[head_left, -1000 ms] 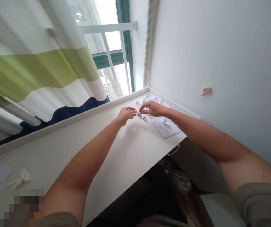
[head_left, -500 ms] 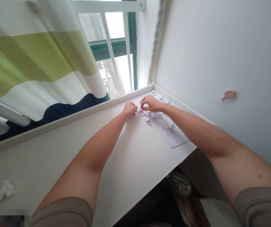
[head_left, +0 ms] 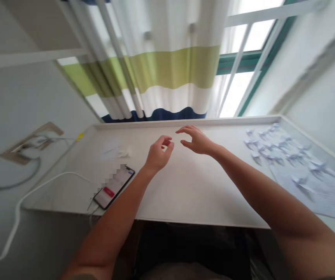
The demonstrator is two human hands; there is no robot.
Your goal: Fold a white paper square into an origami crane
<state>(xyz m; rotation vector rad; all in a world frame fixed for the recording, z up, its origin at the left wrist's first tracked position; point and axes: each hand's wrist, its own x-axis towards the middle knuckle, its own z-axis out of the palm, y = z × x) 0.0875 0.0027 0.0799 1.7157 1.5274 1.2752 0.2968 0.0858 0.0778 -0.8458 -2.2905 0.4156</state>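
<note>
Over the middle of the white desk [head_left: 181, 194], my left hand [head_left: 159, 152] hovers with loosely curled fingers, the thumb apart from them and nothing visible in between. Close by on its right is my right hand [head_left: 197, 140], its thumb and fingers spread and nothing held. The two hands do not touch. On the right part of the desk lie several small white folded paper shapes that look like origami cranes [head_left: 292, 155], some of them on a sheet of printed or lined paper [head_left: 327, 198]. They are slightly blurred.
A phone [head_left: 114, 188] with a lit screen lies at the left front, beside my left forearm. Behind it are a crumpled white scrap [head_left: 124, 153] and a pale paper piece [head_left: 109, 149]. A white cable [head_left: 18, 210] runs along the left. A raised rim [head_left: 155, 123] borders the desk's back.
The view has swung left, from the paper shapes in the corner to the desk's middle. Both hands have left the paper shapes, and my right fingers have spread from a pinch.
</note>
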